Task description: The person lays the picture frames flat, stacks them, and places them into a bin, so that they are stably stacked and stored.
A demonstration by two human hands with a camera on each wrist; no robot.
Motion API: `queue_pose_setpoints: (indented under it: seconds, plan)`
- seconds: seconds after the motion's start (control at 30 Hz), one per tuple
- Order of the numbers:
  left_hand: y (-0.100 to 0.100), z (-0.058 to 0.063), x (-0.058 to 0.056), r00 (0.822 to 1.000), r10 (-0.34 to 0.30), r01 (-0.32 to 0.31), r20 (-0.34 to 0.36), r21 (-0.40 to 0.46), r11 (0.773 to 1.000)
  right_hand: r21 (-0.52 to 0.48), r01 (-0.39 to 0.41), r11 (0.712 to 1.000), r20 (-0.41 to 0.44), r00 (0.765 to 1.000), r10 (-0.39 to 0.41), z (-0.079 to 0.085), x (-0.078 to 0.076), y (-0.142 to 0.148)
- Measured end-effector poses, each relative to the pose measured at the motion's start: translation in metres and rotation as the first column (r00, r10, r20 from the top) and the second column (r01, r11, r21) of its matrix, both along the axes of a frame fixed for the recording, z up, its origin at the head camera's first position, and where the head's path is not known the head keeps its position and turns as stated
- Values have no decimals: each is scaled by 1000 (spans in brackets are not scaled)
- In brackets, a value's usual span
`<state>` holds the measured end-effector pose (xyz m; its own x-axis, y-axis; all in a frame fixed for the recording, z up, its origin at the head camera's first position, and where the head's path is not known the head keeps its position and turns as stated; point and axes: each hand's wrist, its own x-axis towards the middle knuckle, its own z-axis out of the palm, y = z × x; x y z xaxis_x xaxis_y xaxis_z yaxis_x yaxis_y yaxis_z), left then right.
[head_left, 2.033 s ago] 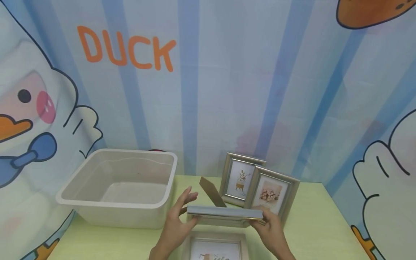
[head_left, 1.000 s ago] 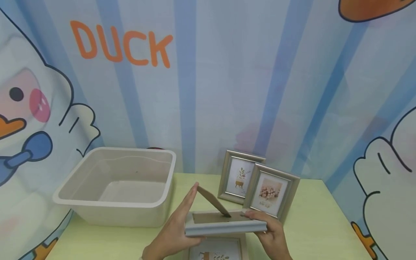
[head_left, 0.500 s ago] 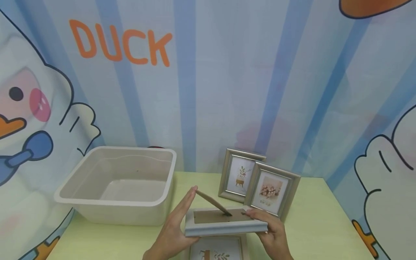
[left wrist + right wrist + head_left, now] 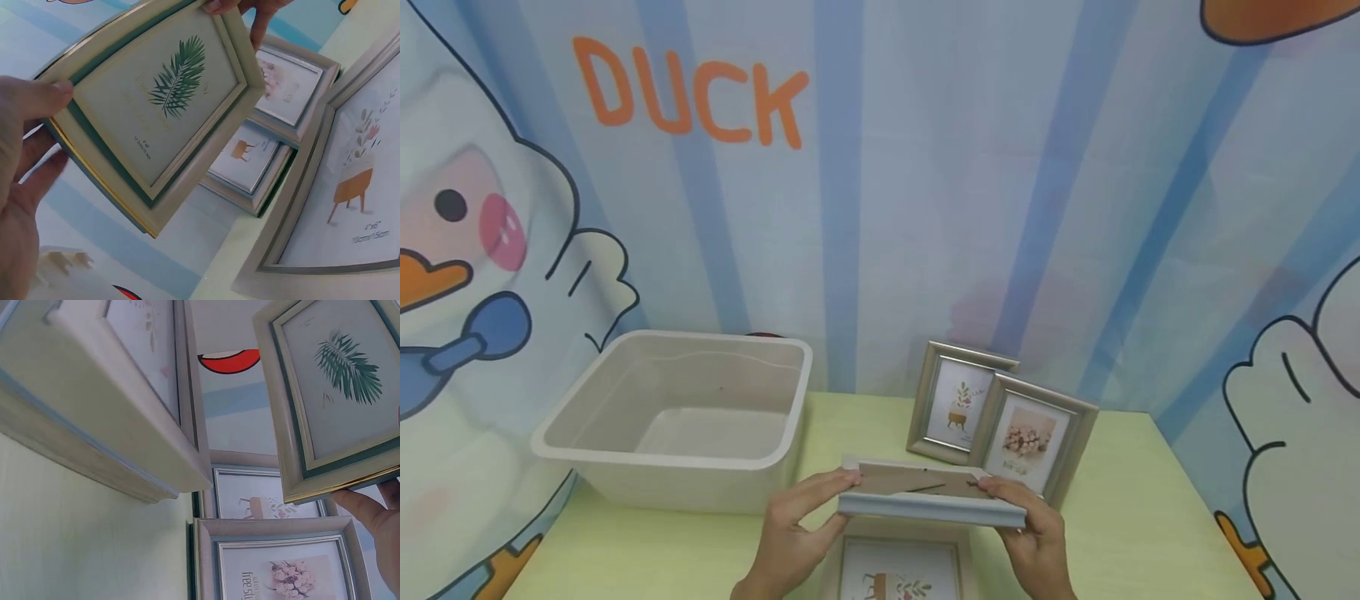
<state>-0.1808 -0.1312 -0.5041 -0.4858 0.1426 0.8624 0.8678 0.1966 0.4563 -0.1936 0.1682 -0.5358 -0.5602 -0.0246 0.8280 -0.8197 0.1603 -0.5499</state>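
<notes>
My left hand (image 4: 797,533) pinches the left end of a pale picture frame (image 4: 925,505), thumb below and fingers on top. At its right end my right hand (image 4: 1033,529) grips it, with fingertips on the brown backing. The backing faces up towards the head view, its stand lying almost flat against it. In the left wrist view, the held picture frame (image 4: 178,94) shows a green palm leaf print. Just below it, nearer me, is another picture frame (image 4: 898,571) with a potted plant print, partly cut off by the view's bottom edge.
Behind my hands stand two picture frames, one with a plant print (image 4: 957,408) and one with a flower photo (image 4: 1028,442), overlapping. A beige plastic tub (image 4: 685,458) sits on the left of the yellow-green table (image 4: 1142,500). A duck-print curtain (image 4: 917,167) hangs behind.
The stand has folded from sticking up to lying nearly flat on the backing. My left hand has moved from the stand's tip to the frame's left end. The frame has risen slightly.
</notes>
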Motion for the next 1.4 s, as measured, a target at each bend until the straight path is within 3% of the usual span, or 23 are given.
queue_pose_setpoints:
  seconds: [0.13, 0.47, 0.63, 0.77, 0.97, 1.03, 1.23, 1.4]
  plan:
    - [1, -2, 0, 1000, -13, 13, 19, 33, 999, -3, 12, 1000, -4, 1000, -12, 1, -1, -1]
    - [3, -5, -2, 997, -75, 75, -12, 64, 995, 3, 13, 1000, 50, 999, -13, 6, 3, 0]
    - [4, -8, -2, 998, -28, 27, 57, 20, 999, 13, 29, 1000, 141, 990, -30, 6, 5, 1]
    - [4, -11, -2, 991, 20, -16, 134, -33, 999, 20, 27, 999, 288, 957, -32, 8, 8, -2]
    - [3, -12, -1, 974, 91, -81, 210, -58, 995, 40, 70, 997, 487, 870, -80, 16, 6, -8]
    - [3, -12, -1, 964, 109, -101, 241, -49, 994, 67, 82, 994, 503, 858, -105, 17, 5, -10]
    - [5, -11, -5, 949, 108, -111, 297, -7, 994, 144, 108, 984, 497, 852, -167, 18, 2, -10]
    - [6, -11, -7, 945, 64, -79, 320, 33, 996, 176, 150, 973, 548, 806, -224, 20, 2, -10]
